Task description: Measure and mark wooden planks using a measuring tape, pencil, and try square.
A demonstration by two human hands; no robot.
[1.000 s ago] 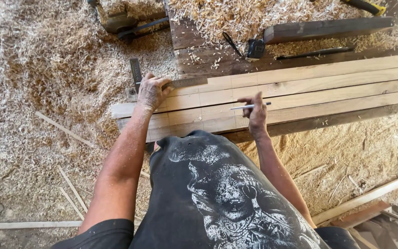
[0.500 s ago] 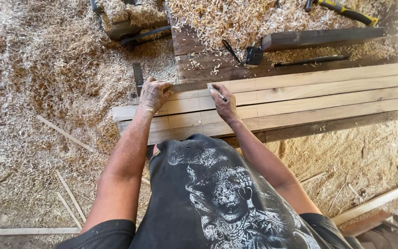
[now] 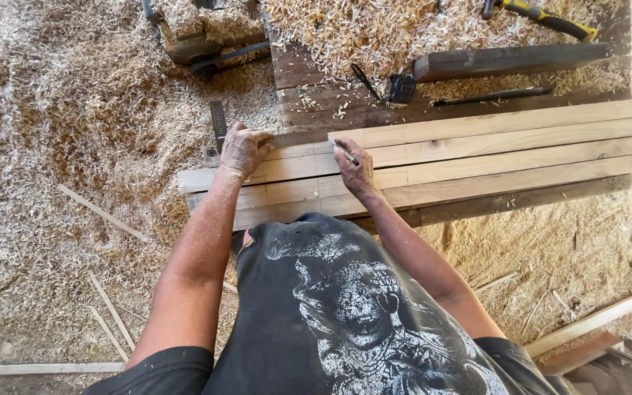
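Several pale wooden planks (image 3: 491, 150) lie side by side across the view. A metal try square (image 3: 217, 124) rests over their left end, its blade running right along the far plank. My left hand (image 3: 241, 150) presses down on the square near its corner. My right hand (image 3: 355, 164) grips a thin pen (image 3: 344, 152) with its tip at the end of the square's blade on the far plank.
Wood shavings (image 3: 74, 146) cover the ground all around. Behind the planks lie a dark beam (image 3: 510, 60), a small black tool (image 3: 402, 88), a yellow-handled tool (image 3: 543, 16) and a power tool (image 3: 195, 50). Thin offcut strips (image 3: 111, 303) lie at left and lower right.
My right hand swung left from the middle planks up to the far plank and set the pen's tip against the end of the square's blade. The left hand stayed on the square.
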